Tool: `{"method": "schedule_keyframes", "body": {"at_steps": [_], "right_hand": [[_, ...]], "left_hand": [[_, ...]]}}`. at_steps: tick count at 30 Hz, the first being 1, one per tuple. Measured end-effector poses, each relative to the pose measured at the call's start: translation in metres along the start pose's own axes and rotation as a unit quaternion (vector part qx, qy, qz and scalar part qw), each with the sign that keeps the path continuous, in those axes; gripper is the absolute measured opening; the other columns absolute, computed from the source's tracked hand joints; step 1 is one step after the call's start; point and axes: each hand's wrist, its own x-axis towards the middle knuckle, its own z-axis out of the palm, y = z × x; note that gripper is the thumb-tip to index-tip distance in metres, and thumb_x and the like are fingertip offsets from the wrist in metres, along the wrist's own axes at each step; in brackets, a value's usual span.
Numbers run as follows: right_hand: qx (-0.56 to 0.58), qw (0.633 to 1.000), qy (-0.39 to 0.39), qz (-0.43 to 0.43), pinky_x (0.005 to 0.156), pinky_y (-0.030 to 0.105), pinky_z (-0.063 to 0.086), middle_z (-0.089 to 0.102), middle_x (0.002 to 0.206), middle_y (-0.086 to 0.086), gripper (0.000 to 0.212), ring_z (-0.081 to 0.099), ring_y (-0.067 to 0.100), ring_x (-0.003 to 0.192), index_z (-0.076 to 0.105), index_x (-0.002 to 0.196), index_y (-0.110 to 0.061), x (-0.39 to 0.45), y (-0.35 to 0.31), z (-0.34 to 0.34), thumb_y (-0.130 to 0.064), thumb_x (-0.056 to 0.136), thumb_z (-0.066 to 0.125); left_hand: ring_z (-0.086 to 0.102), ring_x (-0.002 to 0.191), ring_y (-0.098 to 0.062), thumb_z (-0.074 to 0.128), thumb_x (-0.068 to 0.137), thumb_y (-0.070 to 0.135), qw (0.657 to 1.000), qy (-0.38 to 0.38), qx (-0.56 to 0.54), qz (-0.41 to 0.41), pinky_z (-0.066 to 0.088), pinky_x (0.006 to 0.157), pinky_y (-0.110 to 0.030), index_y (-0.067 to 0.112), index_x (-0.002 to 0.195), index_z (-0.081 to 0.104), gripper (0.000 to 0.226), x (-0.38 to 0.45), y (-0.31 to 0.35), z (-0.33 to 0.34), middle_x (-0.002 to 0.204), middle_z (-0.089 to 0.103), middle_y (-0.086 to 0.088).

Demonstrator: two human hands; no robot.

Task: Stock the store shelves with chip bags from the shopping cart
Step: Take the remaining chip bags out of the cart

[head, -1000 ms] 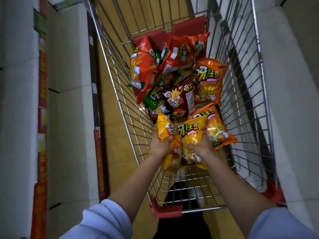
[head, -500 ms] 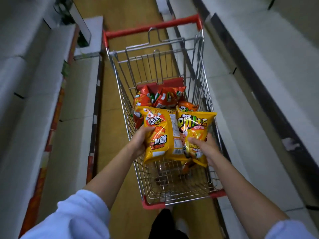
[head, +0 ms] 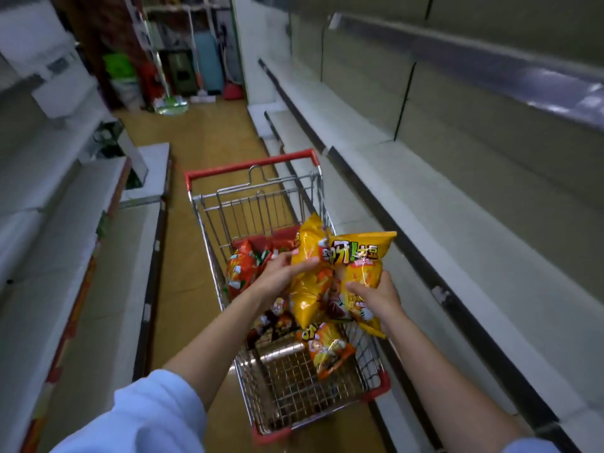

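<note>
Lifting higher than before, both hands [head: 376,297] swing yellow chip bags [head: 327,273] toward right shelves [head: 425,197].

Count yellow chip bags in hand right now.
2. One bag gripped by the left hand, one bag by the right hand, both above the cart. More could be hidden behind them.

Both bare forearms are reaching forward from pale rolled sleeves. The left hand [head: 277,276] is gripping with fingers [head: 302,263] curled, while the right hand [head: 376,294] is clutching from below.
</note>
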Motion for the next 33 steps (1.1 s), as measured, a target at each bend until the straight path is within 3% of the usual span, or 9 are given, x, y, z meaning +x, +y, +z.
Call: {"method": "schedule_keyframes", "body": {"at_steps": [2,7,10,12,16,21,24,29,33], "right_hand": [[0.019,0.999,0.031,0.018,0.085,0.040,0.052,0.060,0.113,0.009,0.063,0.061,0.030,0.102,0.048,0.122,-0.014,-0.006,-0.003,-0.011,-0.027,0.071,0.083],[0.108,0.994,0.009,0.025,0.087,0.049,0.055,0.070,0.106,0.011,0.044,0.068,0.030,0.093,0.057,0.109,-0.021,-0.017,-0.009,-0.018,-0.025,0.073,0.082],[0.146,0.989,0.018,0.009,0.080,0.042,0.057,0.070,0.107,0.013,0.029,0.068,0.029,0.093,0.060,0.111,-0.016,-0.030,-0.012,-0.007,-0.025,0.086,0.071],[0.151,0.988,0.028,0.005,0.077,0.040,0.057,0.071,0.107,0.010,0.031,0.069,0.027,0.092,0.058,0.118,-0.015,-0.038,-0.012,-0.001,-0.027,0.090,0.067],[0.175,0.983,0.063,-0.005,0.078,0.042,0.058,0.070,0.106,0.010,0.031,0.070,0.028,0.092,0.056,0.119,-0.015,-0.055,-0.011,-0.005,-0.019,0.090,0.067],[0.204,0.966,0.158,-0.005,0.092,0.053,0.052,0.065,0.117,0.008,0.067,0.066,0.030,0.102,0.045,0.127,-0.021,-0.091,0.006,-0.041,-0.023,0.072,0.083],[0.248,0.945,0.211,-0.004,0.090,0.053,0.054,0.063,0.119,0.008,0.071,0.065,0.031,0.102,0.042,0.129,-0.018,-0.122,0.018,-0.070,-0.022,0.071,0.083],[0.283,0.926,0.248,-0.027,0.092,0.054,0.052,0.064,0.122,0.010,0.080,0.065,0.033,0.105,0.043,0.130,-0.020,-0.178,0.034,-0.112,-0.026,0.061,0.083],[0.293,0.909,0.293,-0.037,0.092,0.055,0.052,0.065,0.121,0.010,0.081,0.065,0.033,0.105,0.043,0.131,-0.020,-0.223,0.049,-0.140,-0.024,0.060,0.082]], "left_hand": [[0.057,0.100,-0.016,0.059,0.086,0.050,0.999,-0.049,0.008,-0.002,0.047,0.091,-0.038,0.025,0.117,0.057,0.040,0.001,0.013,0.003,0.112,0.061,0.000],[0.059,0.083,-0.015,0.043,0.099,0.012,0.992,-0.100,0.057,0.046,0.049,0.071,-0.029,0.028,0.131,0.047,0.036,0.012,0.029,-0.008,0.103,0.059,-0.006],[0.053,0.119,-0.027,0.076,0.074,0.045,0.987,-0.123,0.088,0.043,0.039,0.106,-0.049,0.029,0.142,0.033,0.082,0.013,0.029,-0.021,0.130,0.055,-0.009],[0.043,0.130,-0.030,0.079,0.059,0.058,0.980,-0.171,0.103,0.009,0.031,0.112,-0.051,0.022,0.148,0.026,0.110,0.012,0.028,-0.026,0.142,0.045,-0.008],[0.055,0.115,-0.027,0.076,0.074,0.045,0.963,-0.256,0.087,-0.009,0.040,0.105,-0.046,0.007,0.136,0.044,0.080,0.014,0.022,-0.021,0.123,0.060,-0.011],[0.061,0.098,-0.016,0.066,0.087,0.017,0.960,-0.272,0.050,0.045,0.048,0.073,-0.027,0.009,0.129,0.049,0.047,0.016,0.024,-0.003,0.117,0.063,-0.008],[0.069,0.065,-0.006,0.062,0.088,0.009,0.956,-0.278,0.041,0.078,0.050,0.051,-0.018,0.014,0.108,0.057,0.021,0.014,0.028,0.014,0.080,0.074,0.005],[0.065,0.089,-0.020,0.075,0.079,0.023,0.954,-0.285,0.040,0.089,0.049,0.063,-0.026,0.013,0.125,0.052,0.053,0.013,0.028,0.051,0.116,0.065,-0.012],[0.066,0.091,-0.028,0.078,0.074,0.019,0.940,-0.331,0.046,0.072,0.052,0.069,-0.034,0.009,0.123,0.050,0.057,-0.004,0.029,0.095,0.112,0.065,-0.014]]}}
